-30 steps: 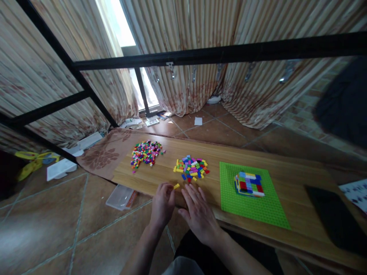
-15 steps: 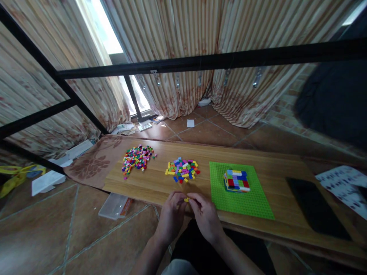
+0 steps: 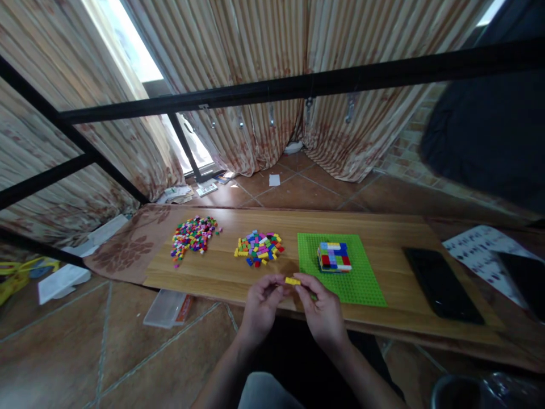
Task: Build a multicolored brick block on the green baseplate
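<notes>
One yellow brick [image 3: 292, 281], partly covered half a second ago, now shows clearly between the fingers [image 3: 312, 282]: right hand [image 3: 326, 315] pinching it, left hand [image 3: 260, 309] at its other end, grip unclear; green plate [image 3: 365, 289] beyond them, rightward.

Yellow brick [image 3: 292, 281] partly hidden, printed sheet [image 3: 472, 250] illegible

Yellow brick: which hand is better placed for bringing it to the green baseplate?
Probably the right hand: it pinches the yellow brick and is nearer the green baseplate than the left hand.
</notes>
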The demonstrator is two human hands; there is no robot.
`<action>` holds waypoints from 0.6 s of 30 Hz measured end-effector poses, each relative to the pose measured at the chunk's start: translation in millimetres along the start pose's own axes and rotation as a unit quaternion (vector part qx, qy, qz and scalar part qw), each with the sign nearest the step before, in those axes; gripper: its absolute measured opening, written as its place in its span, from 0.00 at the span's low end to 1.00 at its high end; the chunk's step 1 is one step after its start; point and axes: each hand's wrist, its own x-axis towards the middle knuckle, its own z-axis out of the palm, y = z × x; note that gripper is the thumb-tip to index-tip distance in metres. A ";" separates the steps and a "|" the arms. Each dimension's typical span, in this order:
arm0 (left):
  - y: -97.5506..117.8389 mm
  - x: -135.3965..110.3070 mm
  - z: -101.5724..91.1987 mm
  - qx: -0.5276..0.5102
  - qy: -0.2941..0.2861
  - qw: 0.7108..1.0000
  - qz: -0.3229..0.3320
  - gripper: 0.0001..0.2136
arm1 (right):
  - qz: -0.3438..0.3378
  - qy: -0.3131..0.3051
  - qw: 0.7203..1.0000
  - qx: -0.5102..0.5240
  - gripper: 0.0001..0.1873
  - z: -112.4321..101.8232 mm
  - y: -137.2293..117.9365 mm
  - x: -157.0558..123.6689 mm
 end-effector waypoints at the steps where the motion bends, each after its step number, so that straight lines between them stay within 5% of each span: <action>1: 0.7 -0.7 3.3 -0.011 -0.007 1.000 -0.007 0.12 | -0.002 -0.002 1.000 -0.008 0.14 -3.6 -1.9 -0.1; 18: 4.2 -1.0 58.3 -0.003 -0.030 0.998 -0.047 0.14 | -0.021 0.019 0.997 -0.065 0.10 -53.0 4.1 -7.2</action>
